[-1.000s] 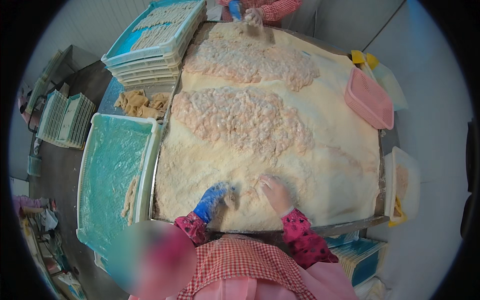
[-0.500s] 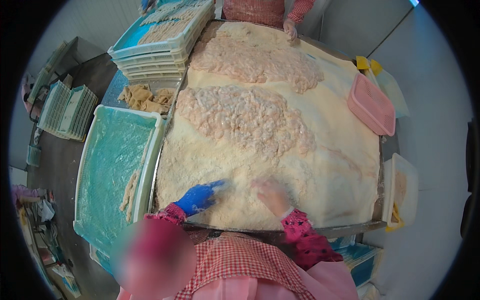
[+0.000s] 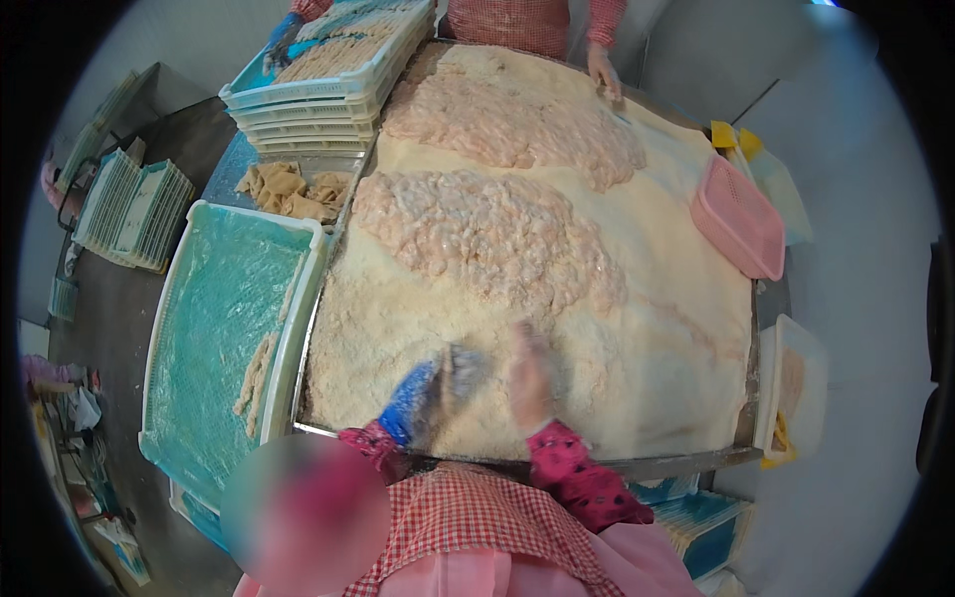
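Observation:
My left hand (image 3: 430, 386), in a blue glove caked with crumbs, rests on the pale breadcrumb bed (image 3: 657, 328) near the table's front edge. My right hand (image 3: 530, 373), crumb-coated and motion-blurred, is a short way to its right, also down in the crumbs. Whether either hand holds a piece is hidden by blur and coating. Beyond them lies a heap of pink raw meat pieces (image 3: 487, 234), with a second heap (image 3: 507, 124) farther back.
A teal-lined tray (image 3: 214, 328) with a few breaded strips sits at my left. Stacked trays (image 3: 318, 85) and loose breaded pieces (image 3: 293, 189) stand at the back left. A pink basket (image 3: 741, 219) lies right. Another person's hand (image 3: 602, 75) works the far edge.
Both my hands shifted in the crumbs and came closer together. The view tilted down, bringing the person across the table further into view.

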Demonstrator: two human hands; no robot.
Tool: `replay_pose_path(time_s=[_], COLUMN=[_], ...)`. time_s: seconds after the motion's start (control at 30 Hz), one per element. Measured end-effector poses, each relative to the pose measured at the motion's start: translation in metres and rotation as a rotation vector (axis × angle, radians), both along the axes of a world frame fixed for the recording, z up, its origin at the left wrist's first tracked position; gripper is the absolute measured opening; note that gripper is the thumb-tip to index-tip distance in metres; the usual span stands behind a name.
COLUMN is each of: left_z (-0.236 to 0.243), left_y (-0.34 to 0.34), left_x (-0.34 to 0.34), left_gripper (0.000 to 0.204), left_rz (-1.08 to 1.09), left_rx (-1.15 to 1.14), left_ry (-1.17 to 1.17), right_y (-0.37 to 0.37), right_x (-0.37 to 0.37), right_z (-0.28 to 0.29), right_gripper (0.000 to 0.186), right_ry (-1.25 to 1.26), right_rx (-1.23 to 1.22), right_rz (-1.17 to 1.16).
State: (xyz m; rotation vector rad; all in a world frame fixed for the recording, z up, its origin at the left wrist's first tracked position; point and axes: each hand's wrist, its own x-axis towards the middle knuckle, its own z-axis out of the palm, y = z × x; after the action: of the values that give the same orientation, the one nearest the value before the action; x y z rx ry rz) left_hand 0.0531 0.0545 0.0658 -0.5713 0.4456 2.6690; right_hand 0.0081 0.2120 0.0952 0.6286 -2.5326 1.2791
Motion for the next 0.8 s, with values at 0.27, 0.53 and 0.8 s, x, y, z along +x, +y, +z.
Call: replay_pose_path(time_s=[0.27,0.53,0.8], left_z=[-0.014,-0.081,0.026], left_y=[0.057,0.046,-0.177], left_x=[0.011,0.019,-0.026], left_gripper=[0.046,0.055,0.042], left_rz=[0.395,0.233,0.838], left_rx=[-0.099,0.009,-0.596], left_ry=[0.418,0.435,0.440], right_y=[-0.035,-0.042,0.013], right_x=[0.025,0.012,0.013], right_z=[0.006,0.007,-0.044], right_gripper=[0.060,0.062,0.030], right_ry=[0.085,-0.178,-0.361], right_rx=[0.009,-0.034,0.288], right_rz=[0.340,0.312,0.226])
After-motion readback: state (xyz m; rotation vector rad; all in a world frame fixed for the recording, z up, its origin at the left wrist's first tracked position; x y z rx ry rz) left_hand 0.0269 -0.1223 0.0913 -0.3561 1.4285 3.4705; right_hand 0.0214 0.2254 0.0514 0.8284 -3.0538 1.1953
